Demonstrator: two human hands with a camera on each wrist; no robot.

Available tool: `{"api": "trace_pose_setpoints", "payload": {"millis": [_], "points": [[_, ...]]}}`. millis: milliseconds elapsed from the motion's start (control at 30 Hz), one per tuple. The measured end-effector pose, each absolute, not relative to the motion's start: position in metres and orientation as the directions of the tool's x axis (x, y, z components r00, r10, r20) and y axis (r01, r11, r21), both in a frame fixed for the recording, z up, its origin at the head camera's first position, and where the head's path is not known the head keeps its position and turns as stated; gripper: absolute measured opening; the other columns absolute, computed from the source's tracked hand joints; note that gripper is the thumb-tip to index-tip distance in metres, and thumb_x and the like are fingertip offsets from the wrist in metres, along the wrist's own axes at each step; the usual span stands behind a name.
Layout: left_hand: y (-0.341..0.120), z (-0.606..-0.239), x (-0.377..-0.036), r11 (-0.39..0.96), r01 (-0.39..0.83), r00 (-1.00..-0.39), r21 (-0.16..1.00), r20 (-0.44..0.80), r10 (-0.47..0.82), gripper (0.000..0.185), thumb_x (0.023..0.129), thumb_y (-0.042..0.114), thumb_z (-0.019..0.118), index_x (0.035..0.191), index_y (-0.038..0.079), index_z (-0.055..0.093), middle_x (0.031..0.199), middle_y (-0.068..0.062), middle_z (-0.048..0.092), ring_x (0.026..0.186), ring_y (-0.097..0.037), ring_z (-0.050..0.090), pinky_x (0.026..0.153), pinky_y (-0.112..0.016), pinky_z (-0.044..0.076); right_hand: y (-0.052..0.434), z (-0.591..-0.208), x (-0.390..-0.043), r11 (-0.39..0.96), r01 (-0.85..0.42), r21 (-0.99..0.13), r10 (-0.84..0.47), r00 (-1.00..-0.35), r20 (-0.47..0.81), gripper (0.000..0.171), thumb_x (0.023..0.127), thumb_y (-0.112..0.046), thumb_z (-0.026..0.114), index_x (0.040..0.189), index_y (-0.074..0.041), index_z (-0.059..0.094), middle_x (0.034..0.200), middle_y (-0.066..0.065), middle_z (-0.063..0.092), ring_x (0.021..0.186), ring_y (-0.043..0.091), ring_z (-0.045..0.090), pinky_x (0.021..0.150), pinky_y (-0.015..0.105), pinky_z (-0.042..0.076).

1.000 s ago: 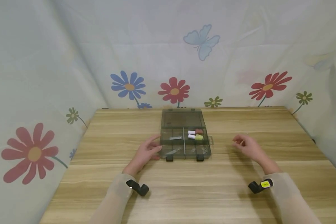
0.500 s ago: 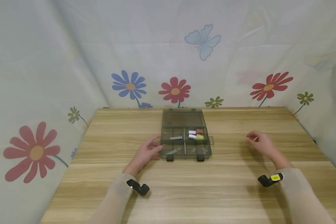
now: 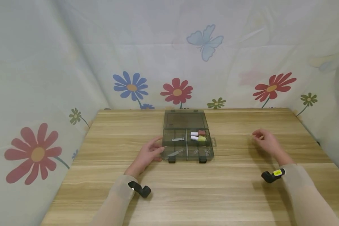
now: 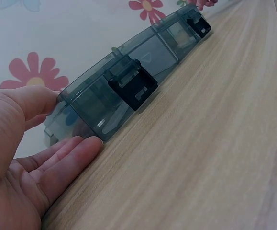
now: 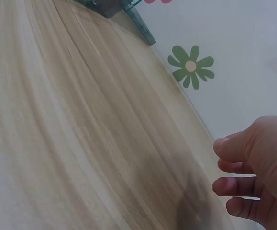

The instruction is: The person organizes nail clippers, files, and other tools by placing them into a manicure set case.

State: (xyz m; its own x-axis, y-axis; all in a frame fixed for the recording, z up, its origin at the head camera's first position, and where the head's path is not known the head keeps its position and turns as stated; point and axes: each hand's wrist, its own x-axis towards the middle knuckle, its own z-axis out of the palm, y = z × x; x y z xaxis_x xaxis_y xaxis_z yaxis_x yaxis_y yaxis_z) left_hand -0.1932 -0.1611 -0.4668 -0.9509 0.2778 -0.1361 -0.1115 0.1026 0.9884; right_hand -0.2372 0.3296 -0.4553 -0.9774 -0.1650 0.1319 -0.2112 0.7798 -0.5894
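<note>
A dark translucent compartment box (image 3: pixel 187 146) stands on the table, its lid (image 3: pixel 185 119) laid back behind it. My left hand (image 3: pixel 147 154) touches the box's left side; in the left wrist view the thumb is at the upper rim and the fingertips at the lower corner. A nail clipper (image 3: pixel 178 139) and two nail polish bottles (image 3: pixel 194 138) lie in the far compartments, a flat silvery tool (image 3: pixel 173 153) and small clear pieces (image 3: pixel 207 152) in the near ones. My right hand (image 3: pixel 266 142) hovers low right of the box, fingers loosely bent, beside a faint small pale piece (image 3: pixel 249 135).
The wooden table (image 3: pixel 214 194) reaches back to a white cloth (image 3: pixel 231 62) printed with flowers and a butterfly. Two black latches (image 4: pixel 132 84) hang at the box's front edge. A loop tab (image 3: pixel 213 142) sticks out on its right side.
My right hand has moved right, away from the box, and then slightly down toward the faint small piece on the table. My left hand and the box stay in place.
</note>
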Motion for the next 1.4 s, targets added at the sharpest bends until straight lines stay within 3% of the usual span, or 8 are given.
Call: {"api": "trace_pose_setpoints", "payload": {"millis": [467,633,867,1400], "points": [[-0.162,-0.469,-0.192,0.099,-0.117,-0.954,0.988,-0.139,0.265,0.056,0.092,0.011,0.059,0.143,0.010,0.036,0.119,-0.023,0.046,0.107,-0.039,0.052,0.073,-0.043,0.056,0.332,-0.464,-0.258,0.798,-0.222,-0.560,-0.207,-0.974,0.091,0.023,0.087,0.000,0.060,0.107,0.010,0.056,0.087,0.022,0.059,0.080,0.034,0.054,0.065,0.041,0.046],[-0.163,-0.490,-0.199,0.091,-0.098,-0.966,0.991,-0.117,0.229,0.054,0.090,0.018,0.064,0.140,0.020,0.043,0.117,-0.019,0.049,0.101,-0.032,0.056,0.070,-0.041,0.056,0.332,-0.467,-0.262,0.801,-0.230,-0.553,-0.220,-0.972,0.086,0.021,0.086,0.002,0.060,0.105,0.011,0.057,0.085,0.022,0.059,0.077,0.033,0.054,0.062,0.038,0.045],[-0.164,-0.496,-0.202,0.090,-0.109,-0.967,0.990,-0.126,0.220,0.053,0.089,0.022,0.065,0.138,0.025,0.045,0.117,-0.017,0.050,0.101,-0.029,0.057,0.070,-0.040,0.057,0.335,-0.473,-0.269,0.815,-0.216,-0.538,-0.217,-0.974,0.062,0.021,0.087,0.000,0.061,0.105,0.010,0.057,0.089,0.024,0.060,0.084,0.037,0.054,0.071,0.047,0.045],[-0.165,-0.497,-0.203,0.088,-0.106,-0.967,0.990,-0.123,0.223,0.054,0.089,0.020,0.065,0.139,0.024,0.044,0.117,-0.017,0.049,0.100,-0.029,0.057,0.070,-0.041,0.057,0.336,-0.474,-0.275,0.831,-0.228,-0.508,-0.231,-0.971,0.058,0.009,0.087,-0.001,0.061,0.091,0.007,0.061,0.082,0.016,0.060,0.078,0.030,0.054,0.066,0.041,0.044]]}}
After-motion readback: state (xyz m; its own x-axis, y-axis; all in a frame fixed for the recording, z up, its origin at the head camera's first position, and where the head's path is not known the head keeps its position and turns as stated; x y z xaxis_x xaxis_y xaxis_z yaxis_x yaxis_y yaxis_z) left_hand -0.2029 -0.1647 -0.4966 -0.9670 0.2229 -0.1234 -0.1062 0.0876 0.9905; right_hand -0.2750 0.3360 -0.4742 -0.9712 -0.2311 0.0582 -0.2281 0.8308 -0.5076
